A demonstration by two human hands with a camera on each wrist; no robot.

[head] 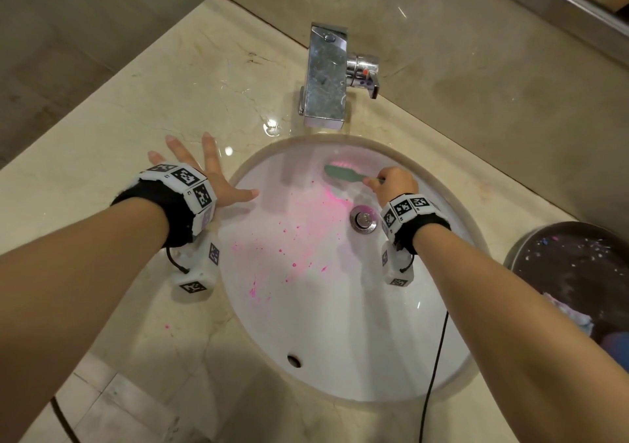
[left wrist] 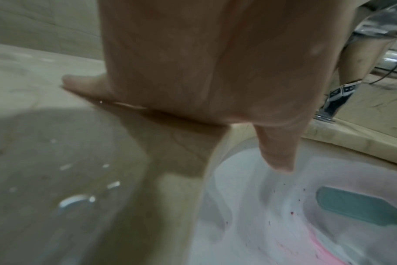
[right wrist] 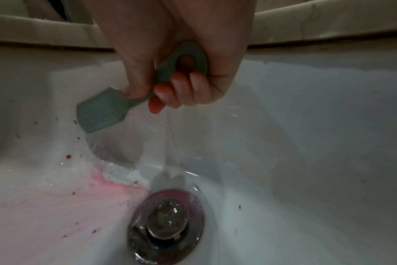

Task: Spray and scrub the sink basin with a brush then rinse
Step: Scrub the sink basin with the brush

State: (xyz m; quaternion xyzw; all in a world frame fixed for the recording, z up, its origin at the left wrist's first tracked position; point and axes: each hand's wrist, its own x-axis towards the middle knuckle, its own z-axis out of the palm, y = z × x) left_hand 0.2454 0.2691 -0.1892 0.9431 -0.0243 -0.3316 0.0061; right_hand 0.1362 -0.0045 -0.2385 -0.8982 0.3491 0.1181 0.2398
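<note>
**Brush at the back wall of the basin**

We grasp the green brush (head: 343, 174) in our right hand (head: 394, 184), fingers curled round its handle, its head against the sink basin (head: 340, 323) wall at 12 o'clock from the drain (head: 364, 219). Pink stains (head: 306, 224) spread from 9 to 7 o'clock of the drain. Our left hand (head: 207, 173) lies released, fingers spread flat on the countertop (head: 136, 119) at the basin's 10 o'clock, thumb over the rim. The faucet (head: 325, 75) stands at 12 o'clock.
</note>
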